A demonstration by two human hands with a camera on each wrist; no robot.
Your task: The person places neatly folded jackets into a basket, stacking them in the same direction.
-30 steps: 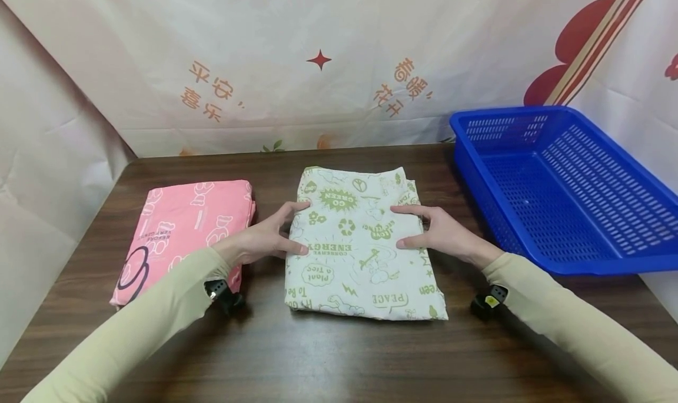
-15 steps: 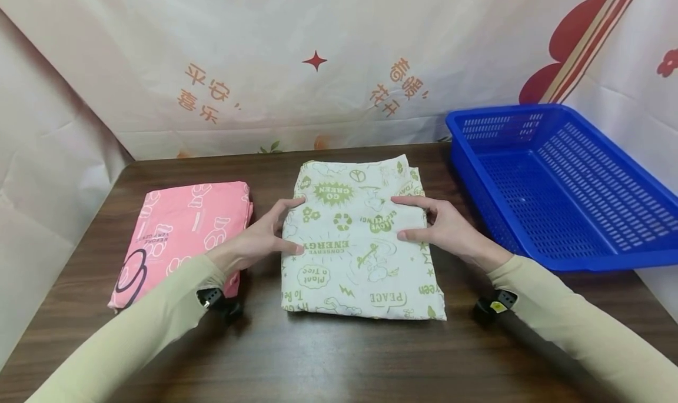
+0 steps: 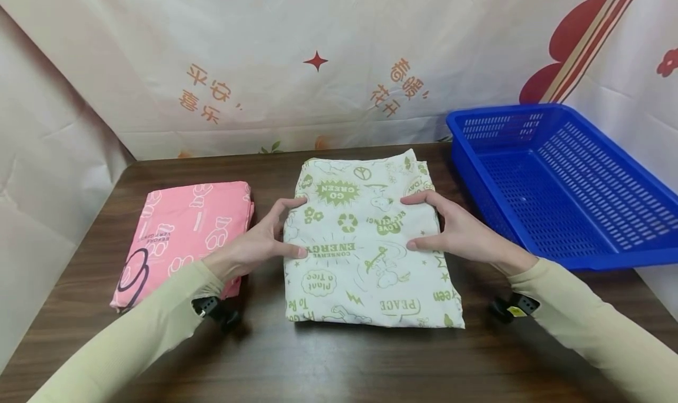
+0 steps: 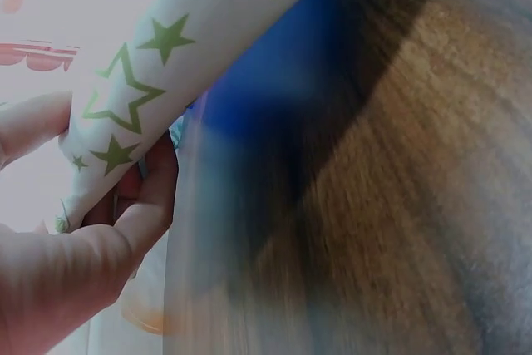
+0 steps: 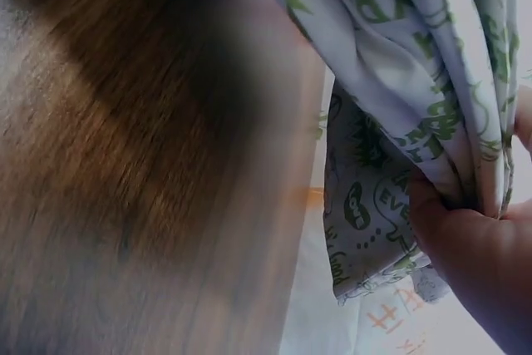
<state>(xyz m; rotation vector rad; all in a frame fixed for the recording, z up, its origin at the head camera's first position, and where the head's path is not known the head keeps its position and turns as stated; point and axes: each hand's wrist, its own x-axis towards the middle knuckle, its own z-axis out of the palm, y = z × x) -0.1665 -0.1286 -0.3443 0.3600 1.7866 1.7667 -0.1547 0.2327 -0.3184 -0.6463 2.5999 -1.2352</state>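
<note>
A folded white cloth [image 3: 365,244] with green prints is in the middle of the head view, lifted a little off the table. My left hand [image 3: 259,241] grips its left edge, thumb on top. In the left wrist view, the fingers [image 4: 154,193] curl beneath the cloth [image 4: 137,81]. At the opposite edge, my right hand [image 3: 455,232] pinches the layers. The right wrist view shows the cloth's gathered folds [image 5: 416,64] above the thumb, with one flap hanging down. Left of it lies a folded pink cloth [image 3: 185,220] with white prints, partly behind my left forearm.
A blue plastic basket [image 3: 561,209] with slotted walls stands at the right, near my right hand, with nothing seen in it. The dark wooden table [image 3: 328,367] ends at a printed white curtain [image 3: 254,50] behind and at the sides.
The white cloth has risen slightly and shifted a bit to the right, with its near edge closer. My right hand has moved right with it. The pink cloth and basket stay put.
</note>
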